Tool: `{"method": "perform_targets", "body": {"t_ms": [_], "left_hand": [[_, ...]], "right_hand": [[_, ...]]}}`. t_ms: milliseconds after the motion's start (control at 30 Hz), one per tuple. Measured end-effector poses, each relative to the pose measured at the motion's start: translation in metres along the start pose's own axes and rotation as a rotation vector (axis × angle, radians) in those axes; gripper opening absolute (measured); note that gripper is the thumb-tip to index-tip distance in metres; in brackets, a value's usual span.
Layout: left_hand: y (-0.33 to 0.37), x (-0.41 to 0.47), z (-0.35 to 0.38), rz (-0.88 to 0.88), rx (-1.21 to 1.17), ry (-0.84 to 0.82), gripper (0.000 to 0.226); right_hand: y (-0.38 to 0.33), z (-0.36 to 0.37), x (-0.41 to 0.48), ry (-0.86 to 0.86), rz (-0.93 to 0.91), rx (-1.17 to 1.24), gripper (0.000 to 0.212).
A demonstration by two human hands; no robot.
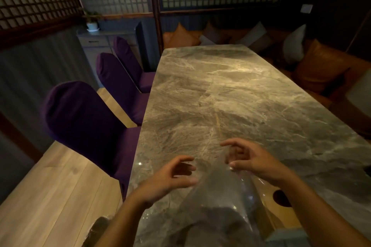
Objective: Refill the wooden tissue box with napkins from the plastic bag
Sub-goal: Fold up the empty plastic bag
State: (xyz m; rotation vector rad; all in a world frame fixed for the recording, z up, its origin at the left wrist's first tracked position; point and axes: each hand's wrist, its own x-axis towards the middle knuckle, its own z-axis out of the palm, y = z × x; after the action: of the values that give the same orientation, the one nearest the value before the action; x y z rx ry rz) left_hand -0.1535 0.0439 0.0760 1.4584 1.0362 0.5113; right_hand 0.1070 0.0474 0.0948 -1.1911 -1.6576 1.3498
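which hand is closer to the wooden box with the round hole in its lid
Right. The right hand holds the top of the clear plastic bag just above the light wooden box with the round hole. The left hand is across the bag, farther from the box.

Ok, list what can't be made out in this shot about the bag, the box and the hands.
- Plastic bag, head view: its lower part is cut off by the bottom edge; dim light and glare hide whether napkins are inside.
- Wooden tissue box: mostly behind the bag and right forearm; only a light strip and a dark hole show.
- Left hand: fingertips blurred, so contact with the bag is unclear.
- Right hand: its grip on the bag is unclear.
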Motion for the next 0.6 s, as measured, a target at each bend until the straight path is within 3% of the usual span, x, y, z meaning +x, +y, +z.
{"method": "perform_targets", "body": {"t_ms": [67, 133, 300, 467, 600], "left_hand": [[0.008, 0.006, 0.016, 0.027, 0.06, -0.042, 0.056], [0.013, 0.012, 0.028, 0.126, 0.054, -0.011, 0.038], [0.018, 0.015, 0.028, 0.254, 0.088, 0.189, 0.013], [0.02, 0.01, 0.007, 0.265, -0.157, 0.378, 0.015], [0.022, 0.007, 0.0, 0.263, -0.323, 0.443, 0.014]], "right_hand": [[-0.015, 0.005, 0.007, -0.092, -0.03, -0.118, 0.043], [-0.028, 0.01, 0.013, -0.127, -0.078, -0.222, 0.039], [-0.049, 0.006, 0.02, -0.019, -0.124, -0.455, 0.052], [-0.034, -0.007, 0.013, 0.123, -0.026, -0.02, 0.091], [-0.012, 0.007, 0.01, 0.148, 0.02, 0.258, 0.097]]}}
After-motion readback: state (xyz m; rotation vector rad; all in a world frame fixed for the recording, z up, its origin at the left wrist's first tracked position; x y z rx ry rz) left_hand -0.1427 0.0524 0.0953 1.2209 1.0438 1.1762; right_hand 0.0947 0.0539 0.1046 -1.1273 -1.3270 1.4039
